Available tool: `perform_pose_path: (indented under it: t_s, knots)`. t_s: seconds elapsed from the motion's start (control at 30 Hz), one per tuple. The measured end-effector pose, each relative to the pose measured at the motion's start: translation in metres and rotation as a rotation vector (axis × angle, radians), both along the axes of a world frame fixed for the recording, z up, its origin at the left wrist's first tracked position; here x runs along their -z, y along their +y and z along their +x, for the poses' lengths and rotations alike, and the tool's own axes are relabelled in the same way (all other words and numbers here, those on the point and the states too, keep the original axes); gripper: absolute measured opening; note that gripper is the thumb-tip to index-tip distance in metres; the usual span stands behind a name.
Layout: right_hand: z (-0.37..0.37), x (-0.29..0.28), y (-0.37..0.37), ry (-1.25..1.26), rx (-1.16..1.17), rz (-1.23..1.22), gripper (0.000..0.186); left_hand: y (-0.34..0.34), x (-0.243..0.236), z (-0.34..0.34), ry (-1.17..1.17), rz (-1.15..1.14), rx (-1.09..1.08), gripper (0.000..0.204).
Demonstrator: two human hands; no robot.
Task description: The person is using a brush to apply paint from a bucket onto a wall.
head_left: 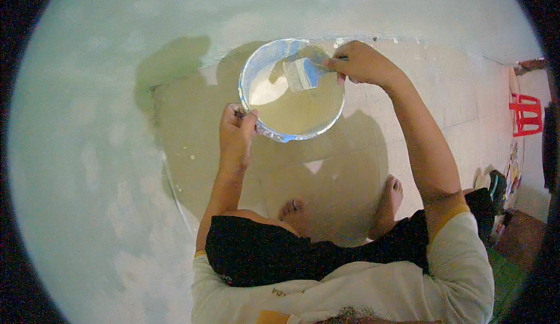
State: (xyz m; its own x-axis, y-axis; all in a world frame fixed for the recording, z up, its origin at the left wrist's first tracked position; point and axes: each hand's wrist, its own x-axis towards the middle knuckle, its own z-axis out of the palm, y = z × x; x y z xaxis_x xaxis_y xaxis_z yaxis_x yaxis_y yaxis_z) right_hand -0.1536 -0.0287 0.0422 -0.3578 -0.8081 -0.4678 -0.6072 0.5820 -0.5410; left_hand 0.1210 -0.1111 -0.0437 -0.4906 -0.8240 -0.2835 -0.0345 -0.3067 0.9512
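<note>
A round blue bucket (337, 114) with paint-smeared rim is in front of me, pale whitish paint (291, 111) inside it. My left hand (239, 124) grips the bucket's rim at its near left side, thumb over the edge. In my right hand (364, 64), above the far right rim, is a paintbrush (304, 74) held by its handle. The brush's wide blue-and-white head points left over the bucket's opening, coated with pale paint. Whether the bristles touch the paint I cannot tell.
A pale green wall (87, 119) rises on the left and far side. Tiled floor (443, 90) with paint spots lies below, my bare feet (394, 192) on it. A red plastic stool or chair (527, 115) and assorted items stand at the far right.
</note>
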Motion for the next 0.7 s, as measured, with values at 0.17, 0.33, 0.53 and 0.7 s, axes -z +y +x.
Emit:
perform_pose_path:
  t_s: [0.17, 0.33, 0.53, 0.7]
  knots:
    - [-0.014, 0.006, 0.024, -0.297, 0.207, -0.038, 0.033, 0.004, 0.014, 0.002, 0.060, 0.039, -0.078, 0.013]
    - [0.023, 0.010, 0.035, -0.678, 0.298, -0.194, 0.026, 0.004, 0.026, 0.043, 0.091, 0.039, -0.125, 0.014]
    - [0.012, 0.015, 0.022, -0.863, 0.407, -0.529, 0.020, 0.005, 0.026, 0.058, 0.098, 0.122, -0.253, 0.013]
    - [-0.038, 0.027, 0.012, -0.628, 0.625, -0.765, 0.019, 0.010, 0.051, 0.041, 0.161, 0.172, -0.309, 0.010]
